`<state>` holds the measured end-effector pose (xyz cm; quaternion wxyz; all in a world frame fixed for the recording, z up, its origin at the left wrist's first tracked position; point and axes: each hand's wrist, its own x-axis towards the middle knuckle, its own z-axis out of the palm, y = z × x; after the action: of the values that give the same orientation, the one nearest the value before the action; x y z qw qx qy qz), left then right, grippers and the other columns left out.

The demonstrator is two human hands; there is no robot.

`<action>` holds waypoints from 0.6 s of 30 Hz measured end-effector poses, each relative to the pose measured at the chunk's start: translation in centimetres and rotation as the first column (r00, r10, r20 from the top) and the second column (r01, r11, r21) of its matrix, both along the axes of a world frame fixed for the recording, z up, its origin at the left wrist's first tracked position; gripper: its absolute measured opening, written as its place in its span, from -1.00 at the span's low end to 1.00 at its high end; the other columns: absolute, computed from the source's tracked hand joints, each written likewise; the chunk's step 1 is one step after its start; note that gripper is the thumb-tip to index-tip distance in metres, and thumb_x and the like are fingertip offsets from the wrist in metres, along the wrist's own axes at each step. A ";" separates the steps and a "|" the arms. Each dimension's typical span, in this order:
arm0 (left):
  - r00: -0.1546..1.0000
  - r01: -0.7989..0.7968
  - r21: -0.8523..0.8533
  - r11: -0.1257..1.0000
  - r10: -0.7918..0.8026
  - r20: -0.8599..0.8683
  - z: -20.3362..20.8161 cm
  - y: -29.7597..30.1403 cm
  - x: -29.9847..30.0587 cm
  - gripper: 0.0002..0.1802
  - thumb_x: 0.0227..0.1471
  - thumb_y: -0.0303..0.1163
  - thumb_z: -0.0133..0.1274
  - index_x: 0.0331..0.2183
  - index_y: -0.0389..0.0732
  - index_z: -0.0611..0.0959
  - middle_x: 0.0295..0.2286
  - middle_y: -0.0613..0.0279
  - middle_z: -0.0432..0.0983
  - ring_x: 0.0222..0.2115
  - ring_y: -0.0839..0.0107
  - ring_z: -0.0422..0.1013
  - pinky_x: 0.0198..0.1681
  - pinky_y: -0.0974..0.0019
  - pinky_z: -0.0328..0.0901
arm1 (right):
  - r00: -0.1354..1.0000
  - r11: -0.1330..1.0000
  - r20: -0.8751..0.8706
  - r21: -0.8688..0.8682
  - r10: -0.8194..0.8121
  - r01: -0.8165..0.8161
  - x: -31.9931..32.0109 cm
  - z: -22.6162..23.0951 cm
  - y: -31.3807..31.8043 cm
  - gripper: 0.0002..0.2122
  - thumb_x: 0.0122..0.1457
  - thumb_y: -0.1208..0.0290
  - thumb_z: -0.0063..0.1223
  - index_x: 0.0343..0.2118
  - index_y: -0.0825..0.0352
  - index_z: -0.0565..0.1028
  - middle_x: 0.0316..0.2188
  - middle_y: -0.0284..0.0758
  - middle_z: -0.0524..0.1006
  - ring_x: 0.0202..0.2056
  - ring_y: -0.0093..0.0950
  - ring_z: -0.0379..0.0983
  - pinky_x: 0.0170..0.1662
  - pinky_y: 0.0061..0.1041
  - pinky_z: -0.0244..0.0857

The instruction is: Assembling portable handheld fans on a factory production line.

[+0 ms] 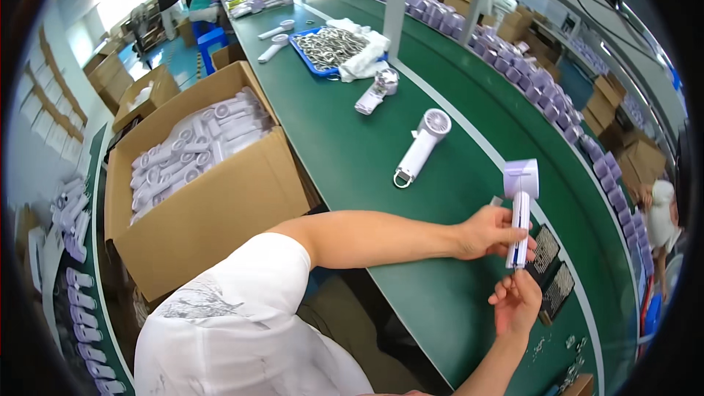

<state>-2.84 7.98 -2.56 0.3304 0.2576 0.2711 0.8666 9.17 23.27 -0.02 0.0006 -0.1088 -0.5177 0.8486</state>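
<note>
My left hand (488, 233) is closed around the white handle of a handheld fan (521, 205), which stands upright over the table with its pale purple head on top. Just below, my right hand (517, 301) is pinched at the lower end of that handle. Whatever sits between its fingertips is too small to make out. Close beside both hands lies a dark tray (555, 293) of small metal parts. Another white fan (422, 148), with a metal loop at its handle end, rests on the green table (352, 169) farther left.
A large cardboard box (220, 213) full of white fan parts stands left of the table. Farther up are a blue tray (317, 70) of metal loops, a white cloth (364, 59) and another fan (378, 92). Purple parts (543, 88) line the right side. Several people are in the background.
</note>
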 end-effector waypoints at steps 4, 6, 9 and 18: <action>1.000 -0.014 -0.005 1.000 0.014 -0.011 0.2 -0.4 0.1 -0.56 0.21 -0.36 0.10 0.03 -0.35 0.38 -0.14 -0.10 0.55 -0.09 0.06 0.54 -0.04 0.11 0.49 | 0.999 0.999 0.022 -0.002 0.036 -0.036 -0.3 -0.1 -0.4 -0.85 0.27 0.37 0.03 -0.31 0.37 0.46 -0.55 -0.35 0.46 -0.62 -0.54 0.37 -0.63 -0.54 0.41; 1.000 -0.006 0.000 1.000 0.006 0.004 0.3 -0.4 0.1 -0.55 0.20 -0.35 0.11 0.03 -0.35 0.38 -0.14 -0.10 0.55 -0.09 0.06 0.54 -0.03 0.11 0.49 | 1.000 0.999 -0.005 -0.017 0.026 -0.027 -0.3 -0.2 -0.5 -0.84 0.27 0.36 0.04 -0.30 0.37 0.46 -0.55 -0.36 0.47 -0.63 -0.56 0.35 -0.65 -0.55 0.39; 1.000 -0.017 0.003 1.000 0.017 0.002 0.2 -0.2 0.0 -0.56 0.20 -0.35 0.11 0.01 -0.35 0.38 -0.13 -0.10 0.54 -0.09 0.07 0.54 -0.03 0.11 0.49 | 1.000 1.000 0.002 -0.016 0.003 -0.003 -0.4 -0.3 -0.3 -0.84 0.27 0.35 0.06 -0.31 0.36 0.46 -0.55 -0.37 0.47 -0.63 -0.58 0.36 -0.64 -0.57 0.39; 0.999 -0.028 -0.056 0.998 0.029 0.016 -0.4 0.0 0.5 -0.55 0.18 -0.30 0.15 -0.02 -0.34 0.41 -0.13 -0.09 0.54 -0.09 0.13 0.54 -0.03 0.09 0.49 | 0.991 0.975 0.039 0.191 -0.124 0.115 -0.3 0.2 0.0 -0.90 0.21 0.46 0.09 -0.36 0.35 0.43 -0.58 -0.36 0.47 -0.67 -0.61 0.35 -0.65 -0.56 0.40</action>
<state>-2.30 7.95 -2.96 0.3273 0.2372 0.2963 0.8654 8.85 23.28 0.22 0.0488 -0.1607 -0.5880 0.7912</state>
